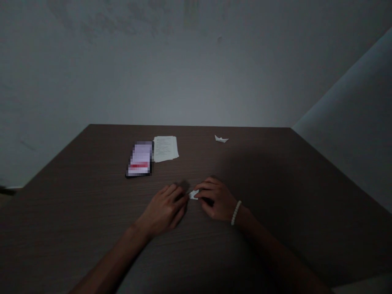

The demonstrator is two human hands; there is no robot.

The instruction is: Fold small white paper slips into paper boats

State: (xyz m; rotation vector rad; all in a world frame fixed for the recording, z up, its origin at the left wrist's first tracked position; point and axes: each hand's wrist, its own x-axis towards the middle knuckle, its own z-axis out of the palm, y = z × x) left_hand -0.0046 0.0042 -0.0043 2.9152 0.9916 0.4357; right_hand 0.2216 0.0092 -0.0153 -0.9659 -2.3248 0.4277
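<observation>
Head view, low light: a small folded white paper piece (193, 195) lies between the two hands, above a dark wood-grain table (73, 228); whether it rests on the surface cannot be determined. Risk 1: excess finger pressure may crease or crush the folds. Risk 2: insufficient pressure may let the piece slip or spring open. Risk 3: the hands' shadow and the dim light obscure the fold lines, so a misaligned fold could pass unnoticed. The right hand (216, 200), wearing a white bead bracelet (235, 212), is partly closed, with its fingers curled around the paper's right end in what appears to be a pinch. The left hand (162, 210) is loosely curled, and its fingertips reach the paper's left end; whether it grips the piece cannot be determined. Farther up the table, well apart from both hands, lie a smartphone (139, 159) with a lit, obscured screen, a stack of printed paper sheets (165, 149) beside it, and a small white paper boat (221, 139).
</observation>
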